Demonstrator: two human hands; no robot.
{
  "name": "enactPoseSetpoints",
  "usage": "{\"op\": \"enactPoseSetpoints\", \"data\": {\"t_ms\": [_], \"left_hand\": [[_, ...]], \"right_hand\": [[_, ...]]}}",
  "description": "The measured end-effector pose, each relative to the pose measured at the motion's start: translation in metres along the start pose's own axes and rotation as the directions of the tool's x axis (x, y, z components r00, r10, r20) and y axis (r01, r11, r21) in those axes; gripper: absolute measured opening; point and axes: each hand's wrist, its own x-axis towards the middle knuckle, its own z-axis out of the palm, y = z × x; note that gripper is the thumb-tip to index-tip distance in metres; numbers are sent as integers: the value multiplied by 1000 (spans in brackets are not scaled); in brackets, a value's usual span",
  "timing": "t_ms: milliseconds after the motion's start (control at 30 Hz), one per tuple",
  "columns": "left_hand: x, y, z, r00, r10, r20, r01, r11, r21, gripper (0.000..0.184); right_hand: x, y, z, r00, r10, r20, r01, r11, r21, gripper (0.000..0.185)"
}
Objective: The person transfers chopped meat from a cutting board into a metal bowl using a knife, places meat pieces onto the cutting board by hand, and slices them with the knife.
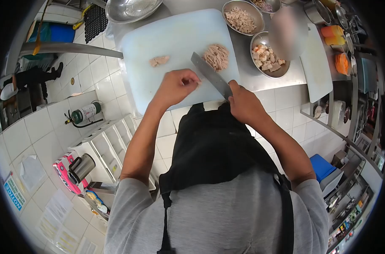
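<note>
My right hand (pixel 246 103) is wrapped round the handle of a broad kitchen knife (pixel 211 76). The blade slants up and left over the white cutting board (pixel 137 46), its tip near a mound of thinly sliced pale meat (pixel 216 57). Over the board's near part, my left hand (pixel 177 86) is closed with fingers curled to the thumb. A pale speck shows at its fingertips, too small to name. Farther left on the board lies a small piece of pale meat (pixel 159 61), apart from both hands.
Right of the board stand a bowl of diced meat (pixel 244 17) and a bowl of larger chunks (pixel 268 59). A second cutting board (pixel 317 72) lies farther right. A large metal bowl (pixel 131 9) sits at the back left. Something blurred (pixel 289 31) covers part of the counter.
</note>
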Motion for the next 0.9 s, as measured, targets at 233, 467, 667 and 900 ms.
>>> {"op": "enactPoseSetpoints", "data": {"t_ms": [233, 467, 667, 900], "left_hand": [[9, -8, 16, 946, -18, -323, 95, 970, 222, 11], [8, -18, 40, 851, 145, -504, 45, 938, 345, 9], [-7, -23, 58, 798, 357, -485, -118, 883, 455, 9], [-7, -22, 50, 800, 404, -444, -168, 861, 480, 9]], "right_hand": [[2, -1, 0, 1000, -7, 3, 7, 1000, -9, 33], [-3, -7, 3, 999, -3, -32, 1, 999, -49, 27], [-7, -1, 8, 994, -76, -76, 70, 995, -73, 30], [-20, -14, -18, 987, -156, -50, 145, 973, -180, 30]]}}
